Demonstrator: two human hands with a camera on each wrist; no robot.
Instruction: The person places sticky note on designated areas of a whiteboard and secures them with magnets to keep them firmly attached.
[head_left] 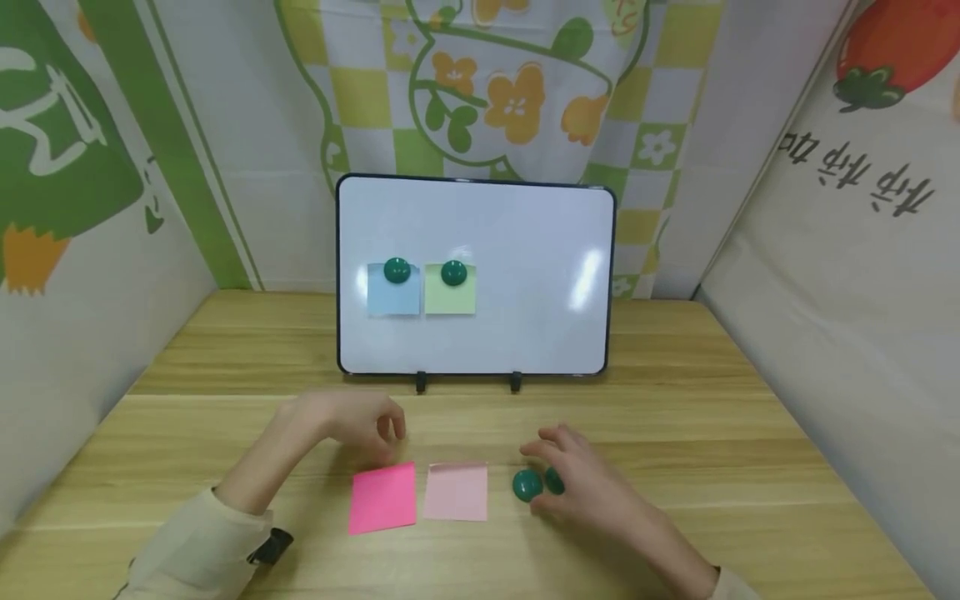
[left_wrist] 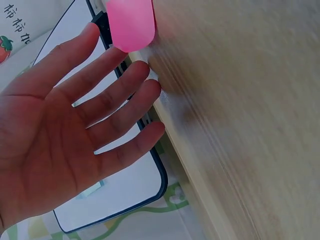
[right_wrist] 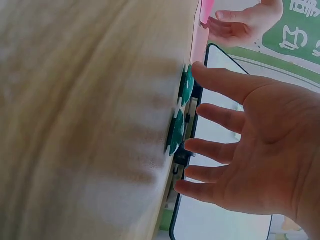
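Observation:
My left hand [head_left: 352,421] hovers just behind a bright pink sticky note [head_left: 382,498] lying on the table. In the left wrist view its fingers are spread and loosely bent; whether the index fingertip touches the note I cannot tell. A pale pink sticky note [head_left: 456,493] lies to the right of the bright one. My right hand [head_left: 592,487] is over two round green magnets, one magnet [head_left: 527,485] in plain sight and the other magnet [head_left: 553,480] partly behind the fingers. Its fingers are spread, with the thumb [right_wrist: 220,80] close to a magnet; nothing is gripped.
A whiteboard [head_left: 532,325] stands at the back on small black feet [head_left: 516,382]. On it, green magnets [head_left: 453,272] hold a blue note [head_left: 393,298] and a yellow-green note [head_left: 450,298]. Printed cloth [head_left: 247,125] surrounds the wooden table [head_left: 675,400] at the back and sides.

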